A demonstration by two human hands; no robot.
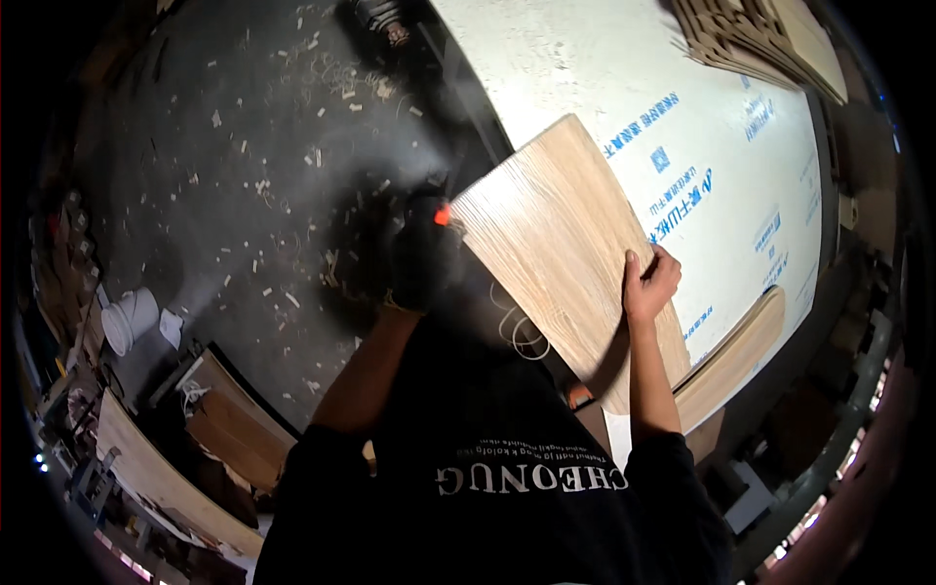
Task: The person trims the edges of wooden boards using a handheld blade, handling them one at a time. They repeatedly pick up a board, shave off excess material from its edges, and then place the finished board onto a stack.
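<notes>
A light wood-grain panel (561, 249) lies tilted over the edge of a white worktable (585, 68). My right hand (651, 283) grips the panel's right edge, thumb on top. My left hand (421, 255), in a dark glove, holds a dark tool with an orange-red tip (442, 216) against the panel's left edge. The tool's body is mostly hidden in shadow.
Wood shavings litter the dark floor (244, 175). A white bucket (130, 319) stands at the left. Wooden boards (229, 424) lie at lower left, a stack of panels (770, 39) sits at the table's far right, and another curved panel (741, 356) rests beside my right arm.
</notes>
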